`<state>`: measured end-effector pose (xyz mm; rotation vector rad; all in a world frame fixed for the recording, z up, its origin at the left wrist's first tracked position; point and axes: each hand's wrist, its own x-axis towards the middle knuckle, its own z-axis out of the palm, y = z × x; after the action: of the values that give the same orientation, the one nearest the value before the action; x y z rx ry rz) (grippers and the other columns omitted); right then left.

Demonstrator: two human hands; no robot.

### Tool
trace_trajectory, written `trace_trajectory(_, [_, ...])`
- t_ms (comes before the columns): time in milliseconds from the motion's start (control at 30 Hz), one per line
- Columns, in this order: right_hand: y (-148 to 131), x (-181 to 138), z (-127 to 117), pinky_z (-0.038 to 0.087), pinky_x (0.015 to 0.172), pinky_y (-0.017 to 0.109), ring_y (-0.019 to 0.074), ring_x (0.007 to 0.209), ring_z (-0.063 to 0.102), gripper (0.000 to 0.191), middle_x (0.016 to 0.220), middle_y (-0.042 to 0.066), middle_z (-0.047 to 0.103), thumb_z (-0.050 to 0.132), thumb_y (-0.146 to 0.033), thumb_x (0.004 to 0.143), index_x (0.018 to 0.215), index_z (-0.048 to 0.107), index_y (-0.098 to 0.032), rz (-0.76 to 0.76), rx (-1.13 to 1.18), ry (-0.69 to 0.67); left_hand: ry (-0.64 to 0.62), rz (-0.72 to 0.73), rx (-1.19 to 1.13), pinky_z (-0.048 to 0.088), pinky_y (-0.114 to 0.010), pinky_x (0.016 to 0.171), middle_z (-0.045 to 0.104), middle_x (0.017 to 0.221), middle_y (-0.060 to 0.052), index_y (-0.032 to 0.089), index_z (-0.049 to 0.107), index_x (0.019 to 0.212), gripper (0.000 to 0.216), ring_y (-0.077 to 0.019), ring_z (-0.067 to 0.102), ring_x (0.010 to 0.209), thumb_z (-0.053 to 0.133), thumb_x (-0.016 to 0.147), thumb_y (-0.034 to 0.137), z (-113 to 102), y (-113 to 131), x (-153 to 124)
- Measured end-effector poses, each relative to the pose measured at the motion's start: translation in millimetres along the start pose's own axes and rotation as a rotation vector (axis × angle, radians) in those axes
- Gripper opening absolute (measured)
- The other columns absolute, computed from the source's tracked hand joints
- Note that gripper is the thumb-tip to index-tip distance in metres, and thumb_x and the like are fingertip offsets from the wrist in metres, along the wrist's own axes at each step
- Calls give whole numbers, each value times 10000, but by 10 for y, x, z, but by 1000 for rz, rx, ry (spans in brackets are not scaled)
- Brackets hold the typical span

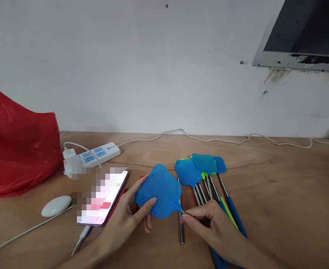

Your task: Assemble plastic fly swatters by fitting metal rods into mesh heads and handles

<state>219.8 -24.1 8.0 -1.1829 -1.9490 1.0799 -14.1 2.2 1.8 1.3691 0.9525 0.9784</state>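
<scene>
A blue fly swatter (160,192) with a perforated head is between my two hands, above the table. My left hand (130,209) grips the head's left edge, thumb on top and fingers beneath. With thumb and index finger, my right hand (206,222) pinches the thin metal shaft just below the blue neck. Under the swatter lies a dark metal rod (182,233), partly hidden. To the right is a pile of fly swatters (205,163) with blue and lime heads, metal shafts and coloured handles; my right hand covers part of them.
A lit phone (108,201) on a charging cable lies left of my hands, with something red under its edge. Farther left are a white oval object (57,206), a power strip (99,154) with a plugged charger, and a red plastic bag (21,149). A cable (209,140) runs along the wall.
</scene>
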Motion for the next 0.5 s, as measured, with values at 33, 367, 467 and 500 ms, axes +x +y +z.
trace_trajectory(33, [2,3,1,180,478,254,89,526,246,456,565,-62,245,517,-419,941,559,545,-171,15,21,4,-1,-8,0,500,-245,453,658,503,44,113,198,1554,886,-165,613,425,683,898,458,-9,-2,14])
trace_trajectory(367, [43,60,-35,164,385,218,58,332,242,461,374,-117,326,548,-585,908,745,657,-168,224,344,-146,174,-83,-97,490,-234,431,646,522,28,95,386,1462,851,-161,608,429,762,804,482,50,15,38])
trace_trajectory(467, [12,65,-3,154,391,224,63,359,250,428,403,-115,310,565,-571,897,749,639,-176,211,330,-135,236,-24,-25,521,-266,448,659,520,15,87,411,1437,850,-192,637,439,771,785,497,91,53,11])
trace_trajectory(500, [8,64,8,163,403,229,66,381,258,405,422,-107,316,563,-539,907,743,638,-177,192,296,-121,240,-22,-26,526,-269,450,663,534,13,93,429,1422,835,-195,643,444,776,778,495,90,57,10])
